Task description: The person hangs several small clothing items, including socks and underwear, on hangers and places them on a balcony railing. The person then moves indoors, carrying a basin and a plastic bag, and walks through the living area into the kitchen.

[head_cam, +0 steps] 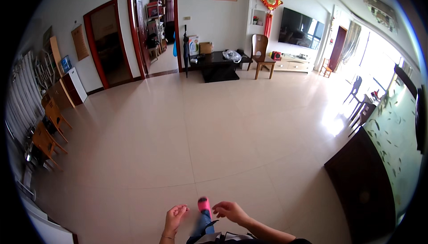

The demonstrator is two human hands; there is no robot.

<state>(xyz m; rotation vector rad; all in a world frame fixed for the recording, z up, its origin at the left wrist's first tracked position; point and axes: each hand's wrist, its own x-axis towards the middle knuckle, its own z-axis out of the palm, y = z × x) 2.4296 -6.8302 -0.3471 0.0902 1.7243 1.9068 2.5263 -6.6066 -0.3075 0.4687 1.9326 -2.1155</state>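
Note:
Near the bottom of the view, my left hand (pixel 176 215) hangs over the tiled floor (pixel 160 137) with its fingers curled and nothing seen in them. A thin bracelet circles that wrist. To its right, my right hand (pixel 230 211) is held with bent fingers and also shows no object. Between the two hands, a pink shoe (pixel 203 204) and a blue trouser leg (pixel 204 224) stretch forward on the floor. Neither hand touches any furniture.
Wooden chairs (pixel 45 140) line the left side. Ahead stand a black low table (pixel 215 57) with a plastic bag (pixel 231 55), a wooden chair (pixel 260 48), an umbrella (pixel 186 50) and an open doorway (pixel 164 65). A dark cabinet-like panel (pixel 361 177) curves along the right.

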